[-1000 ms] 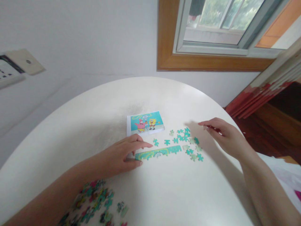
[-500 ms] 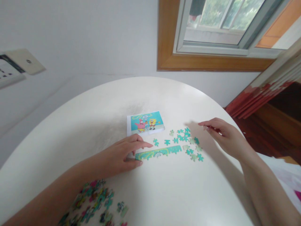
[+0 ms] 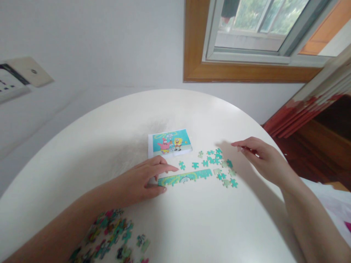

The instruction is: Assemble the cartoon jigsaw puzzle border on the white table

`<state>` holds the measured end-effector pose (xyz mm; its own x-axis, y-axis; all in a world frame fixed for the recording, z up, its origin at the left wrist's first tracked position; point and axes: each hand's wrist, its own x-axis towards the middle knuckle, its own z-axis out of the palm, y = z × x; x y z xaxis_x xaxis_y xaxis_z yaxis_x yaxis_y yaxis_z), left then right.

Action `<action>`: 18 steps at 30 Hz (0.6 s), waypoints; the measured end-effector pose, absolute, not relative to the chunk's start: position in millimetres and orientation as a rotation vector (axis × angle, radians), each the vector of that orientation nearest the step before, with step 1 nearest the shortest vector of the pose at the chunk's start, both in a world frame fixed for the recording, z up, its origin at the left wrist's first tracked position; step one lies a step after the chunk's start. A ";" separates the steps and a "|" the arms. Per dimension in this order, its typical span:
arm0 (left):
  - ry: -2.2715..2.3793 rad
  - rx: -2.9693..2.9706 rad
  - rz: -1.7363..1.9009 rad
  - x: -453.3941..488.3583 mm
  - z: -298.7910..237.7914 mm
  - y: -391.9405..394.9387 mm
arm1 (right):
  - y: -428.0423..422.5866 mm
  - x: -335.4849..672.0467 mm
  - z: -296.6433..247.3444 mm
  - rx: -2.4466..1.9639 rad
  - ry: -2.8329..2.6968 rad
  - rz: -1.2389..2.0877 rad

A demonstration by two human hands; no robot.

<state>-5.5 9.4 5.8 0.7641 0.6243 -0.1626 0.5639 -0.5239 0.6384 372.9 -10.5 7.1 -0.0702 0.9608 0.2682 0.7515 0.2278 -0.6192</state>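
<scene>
My left hand lies at the left end of a joined strip of jigsaw pieces, with index finger and thumb apart on either side of it. The strip is turquoise with yellow-green lines and part of a pale round face. My right hand hovers right of a group of loose turquoise and pale green jigsaw pieces. Its fingertips are drawn together; whatever may be between them is too small to make out. Behind the strip lies a picture card with cartoon figures on turquoise, near my left hand's knuckles.
A pile of mixed, multicoloured jigsaw pieces lies at the front left, partly hidden by my left forearm. The round white table meets the wall at the back, below a wood-framed window. A red and white curtain hangs at the right.
</scene>
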 end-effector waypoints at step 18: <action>0.884 2.253 0.120 -7.1 3.2 9.7 | -9.8 373.2 8.7 -1.583 -1.874 0.427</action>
<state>-7.1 9.7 3.2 0.7624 0.6272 -0.1592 0.5620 -0.5198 0.6435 373.2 -9.8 8.7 -0.0699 0.9629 0.2607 0.7550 0.2218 -0.6170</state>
